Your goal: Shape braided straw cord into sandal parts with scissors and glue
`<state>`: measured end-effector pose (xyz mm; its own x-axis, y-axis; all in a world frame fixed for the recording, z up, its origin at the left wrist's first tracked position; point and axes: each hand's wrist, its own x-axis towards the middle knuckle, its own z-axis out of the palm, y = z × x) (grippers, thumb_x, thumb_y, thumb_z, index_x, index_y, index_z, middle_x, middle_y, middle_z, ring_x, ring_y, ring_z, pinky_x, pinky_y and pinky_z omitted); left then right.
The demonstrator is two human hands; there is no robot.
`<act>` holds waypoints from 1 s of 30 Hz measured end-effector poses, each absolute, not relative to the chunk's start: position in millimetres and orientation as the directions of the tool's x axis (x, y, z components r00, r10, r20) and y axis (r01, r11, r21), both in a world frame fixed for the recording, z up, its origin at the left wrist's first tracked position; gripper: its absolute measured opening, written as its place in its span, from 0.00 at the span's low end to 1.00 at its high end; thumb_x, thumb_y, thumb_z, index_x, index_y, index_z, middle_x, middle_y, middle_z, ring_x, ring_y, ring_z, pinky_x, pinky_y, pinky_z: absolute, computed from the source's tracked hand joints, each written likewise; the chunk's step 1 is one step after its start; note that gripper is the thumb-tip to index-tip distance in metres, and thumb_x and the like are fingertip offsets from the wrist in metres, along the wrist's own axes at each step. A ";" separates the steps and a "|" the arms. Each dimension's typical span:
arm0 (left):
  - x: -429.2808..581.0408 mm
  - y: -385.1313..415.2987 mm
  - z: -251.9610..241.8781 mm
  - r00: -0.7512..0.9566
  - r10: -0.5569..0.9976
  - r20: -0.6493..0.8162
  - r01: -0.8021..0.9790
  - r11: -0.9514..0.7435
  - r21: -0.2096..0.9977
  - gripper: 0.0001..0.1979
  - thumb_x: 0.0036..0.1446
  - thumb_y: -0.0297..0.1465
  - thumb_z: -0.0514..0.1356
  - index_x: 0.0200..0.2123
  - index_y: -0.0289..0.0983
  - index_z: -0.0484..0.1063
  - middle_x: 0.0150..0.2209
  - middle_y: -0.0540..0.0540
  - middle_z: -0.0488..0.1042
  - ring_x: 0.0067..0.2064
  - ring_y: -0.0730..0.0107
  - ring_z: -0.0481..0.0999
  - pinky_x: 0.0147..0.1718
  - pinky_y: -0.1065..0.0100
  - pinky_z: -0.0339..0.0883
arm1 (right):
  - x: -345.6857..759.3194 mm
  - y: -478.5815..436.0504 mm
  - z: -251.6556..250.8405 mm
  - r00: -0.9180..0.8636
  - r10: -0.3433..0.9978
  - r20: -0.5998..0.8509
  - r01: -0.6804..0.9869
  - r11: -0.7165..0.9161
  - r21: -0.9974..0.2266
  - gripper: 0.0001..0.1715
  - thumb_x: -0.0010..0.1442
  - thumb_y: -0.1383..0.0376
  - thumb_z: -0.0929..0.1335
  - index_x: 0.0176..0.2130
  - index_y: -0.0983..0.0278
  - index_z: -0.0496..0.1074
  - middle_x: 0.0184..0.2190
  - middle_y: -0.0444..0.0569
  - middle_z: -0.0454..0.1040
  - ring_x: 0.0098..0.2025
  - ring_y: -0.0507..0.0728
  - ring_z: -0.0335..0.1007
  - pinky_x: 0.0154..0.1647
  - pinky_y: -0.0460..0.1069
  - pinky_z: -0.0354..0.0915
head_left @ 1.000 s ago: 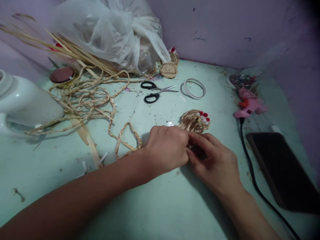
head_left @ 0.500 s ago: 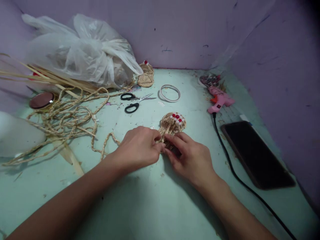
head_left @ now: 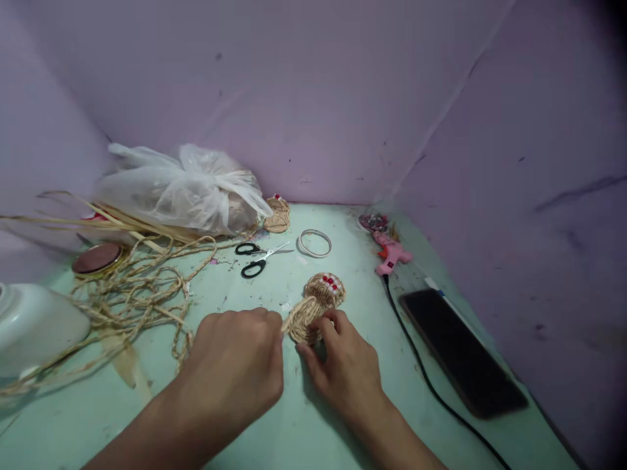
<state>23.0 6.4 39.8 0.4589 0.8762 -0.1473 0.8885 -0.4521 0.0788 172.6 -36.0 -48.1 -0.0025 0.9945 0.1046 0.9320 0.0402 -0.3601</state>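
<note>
So compared with half a second ago, the left hand (head_left: pixel 240 352) has pulled away from the right hand (head_left: pixel 347 359); they were pinched together, now there's a gap. The left one is clenched around the braided cord (head_left: pixel 142 294), a short stretch of it running over to the woven piece (head_left: pixel 306 318), and the right has thumb and fingers gripping that piece's lower edge. It's sitting mid-desk (head_left: pixel 274 440), just past the hands, with its coiled lower part showing way better now and the red and white beads (head_left: pixel 330 282) on the upper end. View's tipped up too, so lots more purple wall (head_left: pixel 313 98). Container-wise: knotted plastic bag (head_left: pixel 191 186) with brownish stuff inside, can't tell what; white jug (head_left: pixel 39 326), contents hidden; brown-topped round container (head_left: pixel 99 259) behind it. Marks on the wall are too blurry to read.
</note>
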 end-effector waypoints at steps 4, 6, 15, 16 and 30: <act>9.2 14.7 50.0 0.348 0.935 -0.066 0.936 -0.344 0.069 0.15 0.55 0.32 0.46 0.23 0.39 0.69 0.23 0.44 0.73 0.26 0.58 0.73 0.23 0.67 0.49 | 179.1 -24.2 -49.4 0.099 0.985 0.140 0.939 -0.046 -0.342 0.08 0.56 0.64 0.64 0.38 0.64 0.67 0.39 0.54 0.68 0.37 0.61 0.67 0.29 0.51 0.60; 5.9 17.4 52.7 0.323 0.945 -0.046 0.942 -0.316 0.109 0.15 0.55 0.31 0.47 0.21 0.39 0.68 0.22 0.45 0.73 0.26 0.60 0.72 0.23 0.67 0.47 | 190.5 -11.0 -48.9 0.128 0.977 0.171 0.925 -0.055 -0.377 0.07 0.55 0.68 0.64 0.36 0.64 0.68 0.38 0.55 0.69 0.37 0.61 0.66 0.32 0.52 0.60; 12.2 24.4 29.5 0.338 0.924 -0.180 0.693 -0.115 0.711 0.10 0.51 0.32 0.51 0.25 0.37 0.70 0.21 0.51 0.70 0.25 0.71 0.67 0.23 0.72 0.54 | 219.5 42.7 -24.0 0.248 0.926 0.285 0.788 -0.021 -0.615 0.14 0.53 0.74 0.61 0.40 0.68 0.69 0.44 0.58 0.69 0.45 0.61 0.65 0.45 0.56 0.60; 13.9 24.0 24.0 0.336 0.926 -0.174 0.676 -0.108 0.729 0.10 0.52 0.32 0.51 0.25 0.37 0.70 0.21 0.51 0.70 0.24 0.72 0.67 0.23 0.72 0.54 | 214.2 35.4 -20.0 0.260 0.926 0.274 0.744 -0.011 -0.668 0.14 0.56 0.71 0.60 0.42 0.67 0.68 0.44 0.57 0.70 0.45 0.60 0.66 0.45 0.56 0.62; -3.8 -14.2 -38.2 0.494 0.869 -0.022 0.727 -0.399 0.558 0.14 0.59 0.30 0.46 0.31 0.38 0.71 0.28 0.48 0.72 0.30 0.70 0.70 0.31 0.70 0.60 | 200.3 -38.3 -59.8 0.143 0.942 -0.303 -0.121 -0.288 -0.950 0.15 0.44 0.58 0.73 0.31 0.67 0.74 0.23 0.47 0.73 0.23 0.52 0.67 0.22 0.46 0.64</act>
<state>-3.8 -14.2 -38.2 0.4941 0.8692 -0.0220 0.7275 -0.3994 0.5579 200.3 -38.3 -59.8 0.1428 0.9421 -0.3034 -0.1206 -0.2877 -0.9501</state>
